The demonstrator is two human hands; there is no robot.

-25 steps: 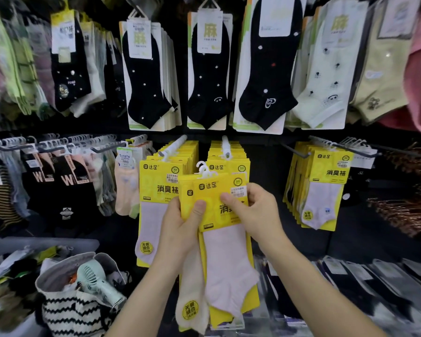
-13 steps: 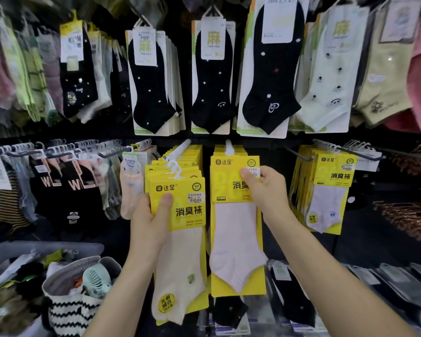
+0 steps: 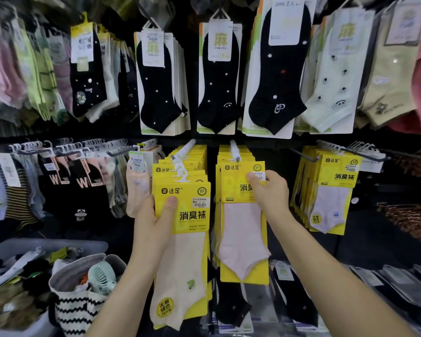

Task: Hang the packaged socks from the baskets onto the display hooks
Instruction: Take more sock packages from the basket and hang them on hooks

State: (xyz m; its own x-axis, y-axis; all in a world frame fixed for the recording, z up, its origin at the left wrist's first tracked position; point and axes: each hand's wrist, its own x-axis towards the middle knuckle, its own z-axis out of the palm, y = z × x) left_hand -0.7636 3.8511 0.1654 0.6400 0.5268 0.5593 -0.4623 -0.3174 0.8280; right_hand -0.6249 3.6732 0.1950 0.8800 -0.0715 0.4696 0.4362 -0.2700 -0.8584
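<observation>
Yellow cream-sock pack (image 3: 192, 216) vertical, toe down | left hand (image 3: 153, 222) grips it | right hand (image 3: 270, 193) pinches pink-sock pack (image 3: 243, 239)

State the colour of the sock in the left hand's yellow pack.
Cream sock, small green motif, in the yellow card pack; head view.

The two packs, bunched together a second ago, are now apart: the left grip (image 3: 156, 222) holds the cream-sock pack (image 3: 187, 239) to the left of the right display hook (image 3: 235, 150), while the right grip (image 3: 270, 190) pinches the pink-sock pack (image 3: 241, 227) just below that hook's tip.
</observation>
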